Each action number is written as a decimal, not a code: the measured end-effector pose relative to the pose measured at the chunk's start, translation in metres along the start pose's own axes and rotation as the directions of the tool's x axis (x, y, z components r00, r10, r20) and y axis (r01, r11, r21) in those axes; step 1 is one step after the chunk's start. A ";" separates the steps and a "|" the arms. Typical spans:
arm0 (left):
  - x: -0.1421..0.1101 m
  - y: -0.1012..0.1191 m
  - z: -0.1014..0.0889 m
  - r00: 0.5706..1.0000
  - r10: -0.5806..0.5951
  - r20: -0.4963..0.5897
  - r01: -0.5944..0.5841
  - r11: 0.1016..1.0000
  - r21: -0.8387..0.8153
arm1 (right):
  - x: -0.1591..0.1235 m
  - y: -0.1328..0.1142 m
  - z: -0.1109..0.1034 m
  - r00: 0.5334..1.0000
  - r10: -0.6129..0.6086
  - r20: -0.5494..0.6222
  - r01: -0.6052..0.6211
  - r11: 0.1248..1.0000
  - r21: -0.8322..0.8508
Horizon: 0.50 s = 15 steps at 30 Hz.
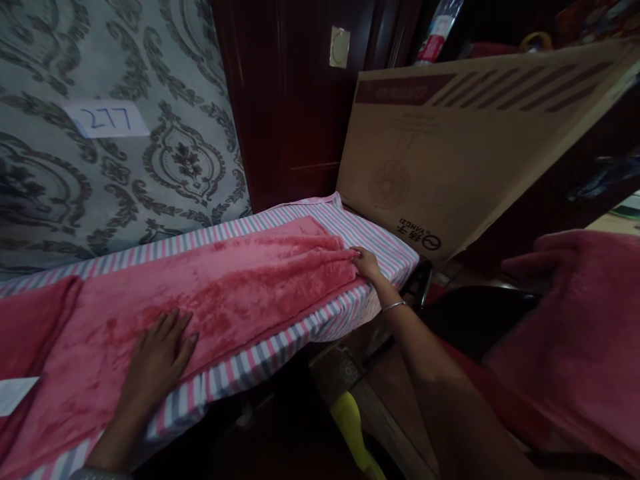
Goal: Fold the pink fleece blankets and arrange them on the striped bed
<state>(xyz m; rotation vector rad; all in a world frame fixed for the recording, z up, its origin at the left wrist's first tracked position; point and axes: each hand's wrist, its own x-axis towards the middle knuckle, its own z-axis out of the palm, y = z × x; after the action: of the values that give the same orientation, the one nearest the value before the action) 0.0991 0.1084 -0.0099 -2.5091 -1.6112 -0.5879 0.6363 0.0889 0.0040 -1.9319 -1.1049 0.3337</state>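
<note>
A pink plush blanket [245, 287] lies lengthwise over a striped cloth [380, 240] covering a long, narrow surface. My left hand [159, 353] rests flat on the blanket's near side, fingers spread. At the far right end, my right hand [367, 265] has its fingers closed on the blanket's edge, where the fabric bunches into folds running leftward. At the left, part of the plush fabric [35, 317] is folded over with its darker side up, and a white label [16, 395] shows there.
A large cardboard box [425, 153] stands behind the right end, beside a dark red door [285, 100]. More pink plush fabric [580, 333] hangs at the right. A plastic bottle [440, 33] is behind the box. Below is a yellow-green object [350, 427].
</note>
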 end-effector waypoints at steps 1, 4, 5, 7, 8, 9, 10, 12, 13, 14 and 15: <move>0.000 0.000 0.000 1.000 -0.003 0.002 0.003 1.000 -0.002 | 0.001 0.000 0.000 1.000 0.007 0.001 -0.007 1.000 -0.019; 0.000 -0.002 0.001 1.000 0.001 -0.001 -0.001 1.000 -0.007 | 0.001 0.000 -0.003 1.000 0.020 0.012 -0.019 0.998 -0.063; 0.000 -0.003 0.002 1.000 0.007 -0.005 -0.007 1.000 -0.009 | 0.001 0.000 -0.004 1.000 0.023 0.017 -0.022 0.997 -0.073; -0.001 -0.004 0.003 1.000 0.021 -0.016 -0.021 1.000 -0.015 | 0.001 0.001 -0.008 0.999 0.034 0.034 -0.031 0.996 -0.086; -0.001 -0.004 0.004 0.999 0.026 -0.021 -0.027 1.000 -0.017 | 0.000 0.002 -0.011 0.998 0.042 0.045 -0.038 0.995 -0.089; -0.001 -0.003 0.004 0.999 0.027 -0.025 -0.027 0.999 -0.016 | 0.000 0.003 -0.013 0.997 0.051 0.056 -0.046 0.995 -0.089; -0.001 -0.003 0.004 0.999 0.025 -0.029 -0.025 1.000 -0.014 | 0.000 0.003 -0.016 0.996 0.059 0.068 -0.053 0.995 -0.085; -0.001 -0.002 0.003 0.999 0.020 -0.029 -0.021 1.000 -0.012 | 0.000 0.003 -0.021 0.994 0.069 0.090 -0.063 0.996 -0.065; -0.001 -0.002 0.003 0.999 0.018 -0.028 -0.018 1.000 -0.013 | 0.001 0.001 -0.022 0.992 0.071 0.101 -0.066 0.997 -0.047; -0.001 -0.001 0.004 0.999 0.015 -0.028 -0.016 1.000 -0.016 | 0.001 -0.001 -0.024 0.991 0.069 0.112 -0.066 0.997 -0.025; -0.001 -0.002 0.004 1.000 0.012 -0.029 -0.012 1.000 -0.019 | 0.002 -0.003 -0.024 0.991 0.062 0.121 -0.062 0.998 0.002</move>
<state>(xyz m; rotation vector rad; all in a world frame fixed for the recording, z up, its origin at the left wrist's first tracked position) 0.0983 0.1092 -0.0144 -2.5101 -1.5872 -0.6383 0.6500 0.0777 0.0211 -1.9656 -1.1218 0.4933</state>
